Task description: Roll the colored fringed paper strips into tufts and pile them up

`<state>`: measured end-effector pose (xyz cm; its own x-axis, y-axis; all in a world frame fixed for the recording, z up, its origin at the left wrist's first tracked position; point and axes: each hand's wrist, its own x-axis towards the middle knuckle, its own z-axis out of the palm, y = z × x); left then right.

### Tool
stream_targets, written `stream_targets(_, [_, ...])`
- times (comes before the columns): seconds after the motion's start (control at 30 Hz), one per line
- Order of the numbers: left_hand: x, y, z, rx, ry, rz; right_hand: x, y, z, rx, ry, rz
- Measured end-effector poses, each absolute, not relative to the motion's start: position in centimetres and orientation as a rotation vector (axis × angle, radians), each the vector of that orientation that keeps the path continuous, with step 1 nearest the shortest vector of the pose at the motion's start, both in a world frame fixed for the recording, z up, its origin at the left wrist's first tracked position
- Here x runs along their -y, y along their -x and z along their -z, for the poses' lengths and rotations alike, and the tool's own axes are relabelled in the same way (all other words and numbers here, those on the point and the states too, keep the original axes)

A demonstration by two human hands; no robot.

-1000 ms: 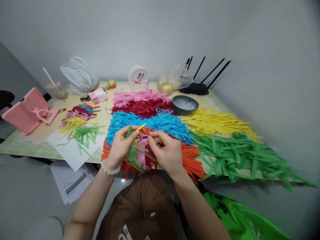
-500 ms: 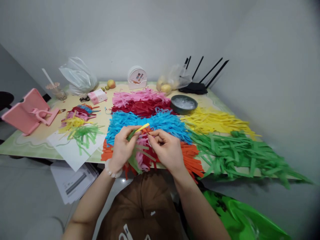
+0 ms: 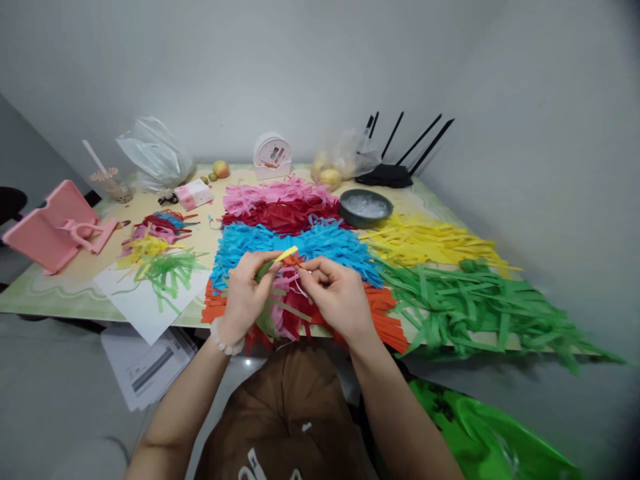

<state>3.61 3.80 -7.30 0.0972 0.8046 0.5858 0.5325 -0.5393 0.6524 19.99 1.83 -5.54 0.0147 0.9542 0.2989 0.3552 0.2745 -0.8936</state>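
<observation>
My left hand [image 3: 249, 287], with a beaded bracelet at the wrist, is closed on a bundle of coloured paper strips [image 3: 286, 315]. A yellow strip end [image 3: 287, 253] sticks out above its thumb, and green, pink and red strips hang below. My right hand [image 3: 336, 293] pinches close beside the bundle; a thin white string [image 3: 301, 288] runs down from its fingertips. Exactly how the string meets the bundle is hidden by the fingers. Under and behind the hands lie fringed blue strips [image 3: 240, 250] and orange strips [image 3: 387, 321].
Red [image 3: 290, 215], pink [image 3: 280, 193], yellow [image 3: 435, 241] and green fringes [image 3: 465, 303] cover the table. A dark bowl [image 3: 365, 220] stands behind. Farther off are a black router [image 3: 384, 176], a pink stand [image 3: 53, 230], a drink cup [image 3: 119, 190] and a finished-looking tassel [image 3: 170, 270].
My right hand has shifted slightly to the right, away from the bundle, and more of the white string shows. My left hand stays almost still.
</observation>
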Motion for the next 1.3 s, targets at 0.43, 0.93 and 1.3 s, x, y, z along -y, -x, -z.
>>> stream_targets(0.43, [-4.2,-3.5,7.6,-1.134,-2.527,-1.203,-4.4,-20.5,7.6,1.223,0.932,-1.458])
stream_targets(0.93, [-5.1,-3.6,9.0,-1.206,-2.465,-1.135,-6.2,-21.7,8.5,1.353,1.031,-1.499])
stream_targets(1.3, [-5.6,-3.2,9.1,-1.096,-2.590,-1.028,-6.7,-21.4,8.3,1.186,1.003,-1.509])
